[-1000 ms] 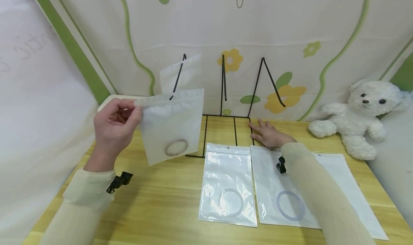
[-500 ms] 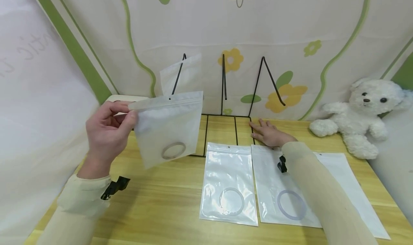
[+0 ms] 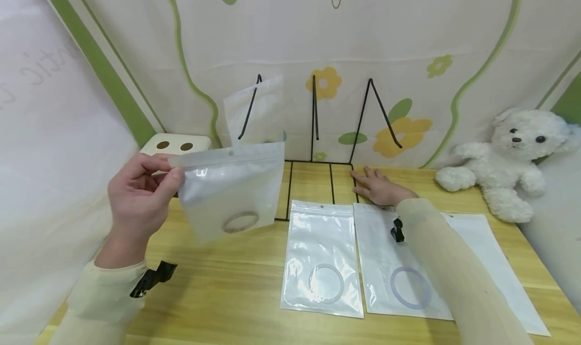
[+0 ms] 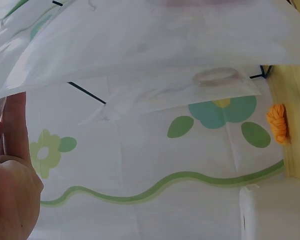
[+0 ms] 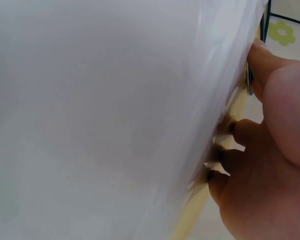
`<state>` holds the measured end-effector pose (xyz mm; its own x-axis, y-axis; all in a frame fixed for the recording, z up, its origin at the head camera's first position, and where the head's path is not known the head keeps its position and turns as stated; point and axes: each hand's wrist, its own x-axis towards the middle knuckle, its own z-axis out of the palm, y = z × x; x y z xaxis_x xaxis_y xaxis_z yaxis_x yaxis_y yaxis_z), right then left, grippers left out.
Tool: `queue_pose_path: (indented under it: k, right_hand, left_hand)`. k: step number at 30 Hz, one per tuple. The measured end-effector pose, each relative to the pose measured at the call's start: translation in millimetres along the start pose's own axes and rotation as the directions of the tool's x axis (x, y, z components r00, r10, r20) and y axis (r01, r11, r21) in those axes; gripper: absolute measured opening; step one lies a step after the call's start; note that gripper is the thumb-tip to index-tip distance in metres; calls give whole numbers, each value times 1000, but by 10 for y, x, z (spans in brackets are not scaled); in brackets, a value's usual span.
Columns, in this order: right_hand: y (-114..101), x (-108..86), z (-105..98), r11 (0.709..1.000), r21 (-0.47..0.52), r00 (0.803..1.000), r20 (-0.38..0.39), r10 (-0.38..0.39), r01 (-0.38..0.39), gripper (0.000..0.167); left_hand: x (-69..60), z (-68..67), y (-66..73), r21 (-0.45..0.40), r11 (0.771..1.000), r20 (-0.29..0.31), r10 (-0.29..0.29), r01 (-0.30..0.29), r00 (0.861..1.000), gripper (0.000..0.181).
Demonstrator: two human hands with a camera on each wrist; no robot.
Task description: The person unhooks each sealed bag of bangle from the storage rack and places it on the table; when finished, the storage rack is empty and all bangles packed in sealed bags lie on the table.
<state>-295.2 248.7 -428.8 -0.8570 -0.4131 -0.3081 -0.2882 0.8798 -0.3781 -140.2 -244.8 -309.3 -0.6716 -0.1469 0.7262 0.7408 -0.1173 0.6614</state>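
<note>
My left hand [image 3: 140, 198] pinches the upper left corner of a translucent zip bag [image 3: 204, 183] with a pale brown ring [image 3: 240, 222] in its lower part. The bag's punched hole sits just below and left of the tip of the rack's left hook, apart from it. A second zip bag [image 3: 256, 108] hangs on that hook, partly covered by the held one. The black wire rack [image 3: 313, 118] has three upright hooks. My right hand [image 3: 379, 187], fingers spread, rests at the right edge of the rack's base; white plastic [image 5: 90, 120] hides much of the right wrist view.
Two zip bags with rings, a clear one [image 3: 320, 239] and one with a lilac ring [image 3: 376, 284], lie on the wooden table [image 3: 218, 284]. Another white bag [image 3: 508, 279] is under the right forearm. A plush bear [image 3: 508, 168], white box [image 3: 199, 142] and orange yarn bundle [image 4: 277, 124] stand around.
My left hand has drawn the held bag down, left and toward me, so its top edge has come away from the left hook's tip. My right hand has stayed put.
</note>
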Motion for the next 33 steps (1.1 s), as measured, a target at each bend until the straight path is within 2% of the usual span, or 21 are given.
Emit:
queue_pose_path:
  k: [3,4,6,7,8,9,11,13,15,16,20,26,30,33]
  right_hand:
    - [-5,-10,-4,1000,-1,1000,-2,-6,6,67]
    - [-5,-11,-5,1000,0,1000,-1,-5,5,67]
    - [3,-9,-7,1000,2,1000,-1,-5,5,67]
    - [7,-9,-7,1000,4,1000,0,-4,4,67]
    - [17,-3,-6,1000,5,1000,0,-4,4,67]
    - [26,1,-10,1000,9,1000,2,-3,3,68]
    - [40,6,-13,1000,11,1000,0,-2,2,68]
    - [43,8,-18,1000,13,1000,-2,-4,4,68]
    - [39,9,-22,1000,11,1000,-4,-2,2,68]
    - [33,9,-21,1000,11,1000,-5,-3,3,67]
    - [15,12,-17,1000,9,1000,0,-5,5,67]
    - [15,5,-1,1000,20,1000,2,-9,9,68]
    - [32,16,4,1000,20,1000,5,-7,7,68]
    - [45,30,9,1000,18,1000,6,-2,2,68]
  left_hand:
    - [-41,-14,47,-71,996,19,-49,50,999,19]
    - [-55,-22,59,-93,992,25,-81,83,996,21]
    - [-84,-39,83,-94,979,24,-177,179,984,27]
    - [-98,-50,84,-78,968,19,-239,240,971,28]
    - [-110,-66,81,-43,950,16,-309,309,951,29]
    - [-119,-88,63,2,924,15,-383,383,924,28]
    - [-131,-137,6,136,844,13,-526,519,851,24]
    - [-137,-201,-92,250,762,23,-622,598,783,18]
    - [-145,-274,-199,333,694,27,-684,639,729,14]
    - [-152,-307,-250,360,667,19,-704,652,710,13]
    - [-182,-410,-437,398,605,0,-751,689,660,10]
    - [-222,-443,-676,423,553,33,-801,718,597,5]
    - [-244,-432,-822,423,524,58,-830,740,555,12]
    - [-253,-406,-922,430,501,57,-845,751,531,17]
